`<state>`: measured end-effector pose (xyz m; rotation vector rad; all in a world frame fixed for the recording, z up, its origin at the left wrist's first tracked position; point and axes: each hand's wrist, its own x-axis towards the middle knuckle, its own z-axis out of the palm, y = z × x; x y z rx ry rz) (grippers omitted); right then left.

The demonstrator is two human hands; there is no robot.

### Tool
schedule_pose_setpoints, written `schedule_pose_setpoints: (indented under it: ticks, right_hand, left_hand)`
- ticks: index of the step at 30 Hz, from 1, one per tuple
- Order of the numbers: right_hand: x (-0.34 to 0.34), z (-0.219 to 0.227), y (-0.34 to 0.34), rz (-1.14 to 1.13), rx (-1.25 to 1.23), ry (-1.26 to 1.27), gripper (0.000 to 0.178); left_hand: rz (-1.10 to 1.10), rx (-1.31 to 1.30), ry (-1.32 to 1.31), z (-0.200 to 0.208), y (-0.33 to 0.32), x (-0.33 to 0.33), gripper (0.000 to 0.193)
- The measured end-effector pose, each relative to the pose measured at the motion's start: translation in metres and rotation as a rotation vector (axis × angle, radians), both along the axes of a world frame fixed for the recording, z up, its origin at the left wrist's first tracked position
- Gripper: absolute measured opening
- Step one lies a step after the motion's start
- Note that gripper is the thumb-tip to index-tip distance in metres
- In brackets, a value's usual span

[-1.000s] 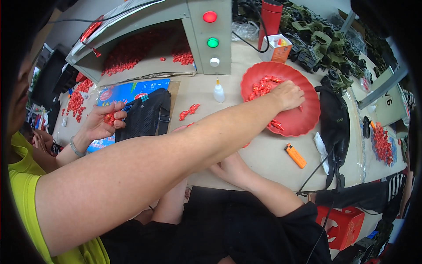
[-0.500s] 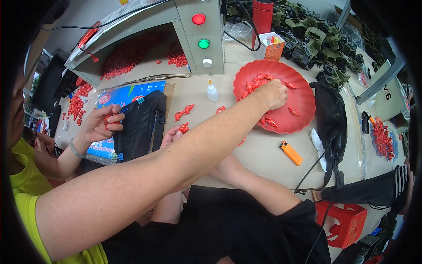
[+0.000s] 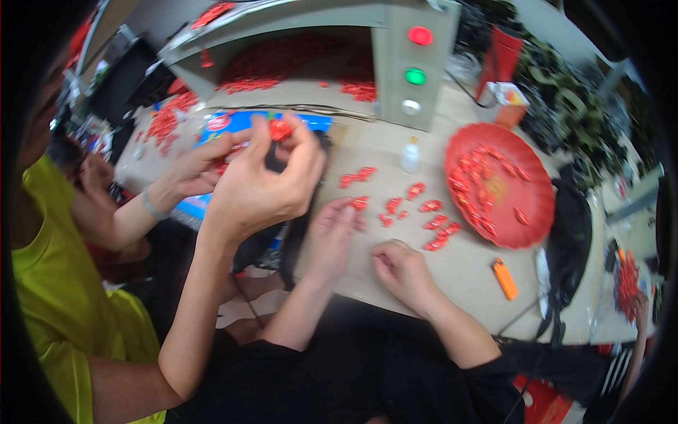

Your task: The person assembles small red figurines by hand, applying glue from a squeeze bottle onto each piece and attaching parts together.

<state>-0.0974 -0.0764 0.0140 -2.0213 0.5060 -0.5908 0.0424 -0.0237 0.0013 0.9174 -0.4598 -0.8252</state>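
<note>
My left hand (image 3: 330,240) pinches a small glossy red plastic piece (image 3: 360,203) over the table. Beside it my right hand (image 3: 406,274) lies closed on the tabletop, fingers curled under; what is in them, if anything, is hidden. Several like red pieces (image 3: 415,191) are scattered beyond both hands, some joined in pairs (image 3: 357,177). A small white dropper bottle (image 3: 410,155) stands behind them. To the right, a scalloped red plate (image 3: 534,230) holds more pieces. On my left a co-worker's hand (image 3: 265,187) raises a red piece (image 3: 280,129), blurred by motion.
A grey metal box (image 3: 395,71) with lit buttons stands at the back, red pieces heaped inside. An orange lighter (image 3: 505,279) and a black bag (image 3: 571,240) lie right. Green plastic parts (image 3: 558,92) pile up far right. The co-worker's arm (image 3: 201,304) occupies the left side.
The co-worker's arm has drawn back from the red plate to the left, carrying a red piece. That uncovers my hands and the loose pieces. The view has shifted left.
</note>
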Motion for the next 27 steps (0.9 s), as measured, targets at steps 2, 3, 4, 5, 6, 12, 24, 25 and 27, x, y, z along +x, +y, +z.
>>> schedule_pose_setpoints:
  ticks: [2, 3, 4, 5, 6, 12, 24, 25, 27]
  right_hand:
    - [0.0039, 0.0017, 0.0029, 0.014, -0.011, -0.004, 0.01]
    - [0.0019, 0.0046, 0.0039, -0.008, 0.025, 0.01, 0.009]
    - [0.0028, 0.0067, 0.0052, -0.03, 0.062, 0.027, 0.009]
    - [0.0027, 0.0065, 0.005, -0.012, 0.06, 0.025, 0.009]
    - [0.0035, 0.0064, 0.005, -0.022, 0.059, 0.028, 0.008]
    - [0.006, 0.007, 0.0055, -0.041, 0.061, 0.047, 0.007]
    - [0.0079, 0.0094, 0.0074, -0.052, 0.026, 0.067, 0.007]
    - [0.0081, 0.0092, 0.0077, -0.057, 0.031, 0.068, 0.006]
    - [0.0084, 0.0092, 0.0082, -0.057, 0.028, 0.06, 0.007]
  left_hand:
    - [0.009, -0.029, 0.033, -0.0044, 0.0012, 0.0019, 0.018]
    - [0.002, -0.019, 0.021, -0.0009, 0.0023, 0.0005, 0.018]
    - [-0.005, -0.007, 0.01, 0.0023, 0.0042, 0.0009, 0.018]
    - [-0.013, -0.006, 0.033, 0.0019, 0.0024, -0.0002, 0.018]
    - [-0.015, -0.003, 0.018, 0.0014, 0.0024, 0.0008, 0.018]
    - [-0.015, 0.008, -0.034, -0.0009, 0.0015, 0.0035, 0.018]
    - [-0.051, -0.013, -0.015, -0.0026, 0.0031, 0.0031, 0.019]
    - [-0.046, -0.017, -0.015, -0.0029, 0.0031, 0.0032, 0.019]
    - [-0.058, -0.011, -0.013, -0.0024, 0.0031, 0.0035, 0.019]
